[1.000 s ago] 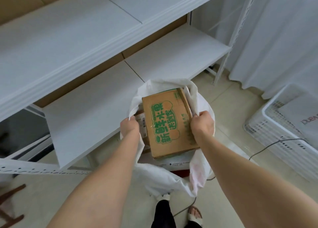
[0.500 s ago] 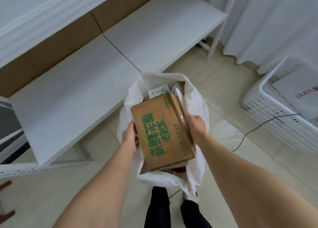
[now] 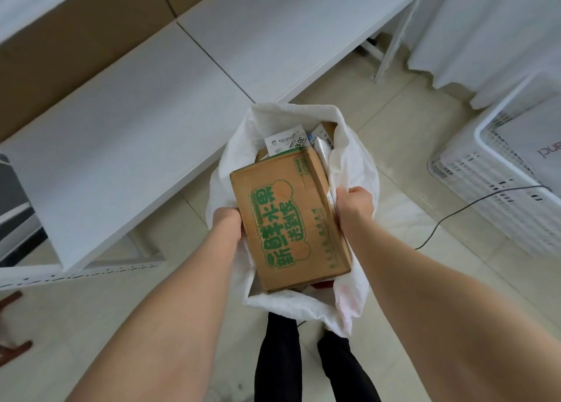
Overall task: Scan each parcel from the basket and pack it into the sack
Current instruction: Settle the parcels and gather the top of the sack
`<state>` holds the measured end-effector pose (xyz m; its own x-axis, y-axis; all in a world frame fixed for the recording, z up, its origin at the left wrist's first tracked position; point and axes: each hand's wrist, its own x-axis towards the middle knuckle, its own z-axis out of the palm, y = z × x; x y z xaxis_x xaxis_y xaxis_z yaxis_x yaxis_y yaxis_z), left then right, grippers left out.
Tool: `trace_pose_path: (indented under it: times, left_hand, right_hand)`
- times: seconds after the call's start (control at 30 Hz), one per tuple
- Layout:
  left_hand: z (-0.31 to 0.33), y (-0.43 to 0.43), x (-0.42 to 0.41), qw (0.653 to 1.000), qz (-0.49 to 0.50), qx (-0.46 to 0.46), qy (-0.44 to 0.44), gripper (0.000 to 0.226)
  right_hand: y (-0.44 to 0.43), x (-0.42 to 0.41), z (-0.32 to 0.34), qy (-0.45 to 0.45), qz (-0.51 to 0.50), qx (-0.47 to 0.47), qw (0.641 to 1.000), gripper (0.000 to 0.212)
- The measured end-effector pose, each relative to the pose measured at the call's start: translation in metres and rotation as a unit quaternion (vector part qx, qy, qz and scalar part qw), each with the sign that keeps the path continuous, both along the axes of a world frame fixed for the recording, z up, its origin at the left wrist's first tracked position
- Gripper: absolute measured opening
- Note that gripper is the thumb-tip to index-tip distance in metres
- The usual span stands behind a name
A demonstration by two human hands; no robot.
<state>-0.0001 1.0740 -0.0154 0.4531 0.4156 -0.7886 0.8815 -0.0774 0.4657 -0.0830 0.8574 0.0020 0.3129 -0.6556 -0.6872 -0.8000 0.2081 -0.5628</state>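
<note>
Left hand point(image 3: 227, 223) and right hand point(image 3: 354, 206) grip white woven sack point(image 3: 358, 161) rim beside brown green-printed cardboard box point(image 3: 291, 219). Best: hold mouth wide, jiggle box down flat.

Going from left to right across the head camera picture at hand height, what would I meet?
White shelf → left hand → cardboard box → right hand → white basket. The sack surrounds the box, so it has no single place.

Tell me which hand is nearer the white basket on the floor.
Right. The right hand grips the sack on the cardboard box's side facing the basket; the left hand grips it across the box, farther away.
</note>
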Motion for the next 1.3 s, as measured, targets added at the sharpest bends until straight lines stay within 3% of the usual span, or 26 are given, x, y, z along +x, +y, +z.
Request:
trace_pose_path:
  times: [0.17, 0.27, 0.37, 0.53, 0.8, 0.9, 1.0, 1.1, 1.2, 1.3]
  left_hand:
    - [-0.007, 0.000, 0.003, 0.999, 0.036, 0.019, -0.014, 0.033]
    - [-0.007, 0.001, -0.003, 0.995, -0.034, 0.088, -0.009, 0.030]
    - [-0.014, 0.005, -0.007, 0.985, -0.102, 0.132, 0.036, 0.041]
    - [-0.022, 0.012, -0.011, 0.974, -0.148, 0.168, 0.006, 0.027]
    - [-0.014, 0.011, -0.017, 0.995, -0.032, 0.091, -0.021, 0.030]
    - [0.011, 0.015, -0.018, 0.989, -0.090, 0.120, -0.018, 0.021]
    - [0.049, 0.027, -0.012, 0.983, -0.114, 0.141, -0.017, 0.038]
    - [0.091, 0.023, -0.002, 0.986, -0.112, 0.117, -0.037, 0.029]
    - [0.132, 0.005, 0.003, 0.996, -0.057, 0.036, -0.064, 0.024]
    - [0.157, 0.002, 0.006, 0.995, -0.051, 0.006, -0.085, 0.036]
  right_hand:
    - [0.000, -0.003, 0.001, 0.012, -0.012, -0.007, 1.000, 0.013]
    - [-0.001, -0.003, 0.001, 0.025, -0.003, -0.014, 1.000, 0.013]
    - [0.000, -0.005, -0.003, 0.047, 0.020, -0.027, 0.998, 0.013]
    - [0.007, -0.009, -0.008, 0.043, 0.032, -0.019, 0.998, 0.022]
    - [0.010, -0.008, -0.001, 0.029, 0.020, -0.033, 0.999, 0.008]
    - [0.016, -0.006, 0.014, 0.021, -0.003, -0.028, 0.999, 0.013]
    - [0.017, -0.014, 0.039, 0.026, -0.014, -0.047, 0.998, 0.017]
    - [0.014, -0.011, 0.073, 0.027, -0.014, -0.059, 0.998, 0.028]
    - [0.014, 0.003, 0.109, -0.032, -0.032, -0.033, 0.998, 0.036]
    - [0.011, 0.010, 0.132, -0.078, -0.038, 0.012, 0.996, 0.041]
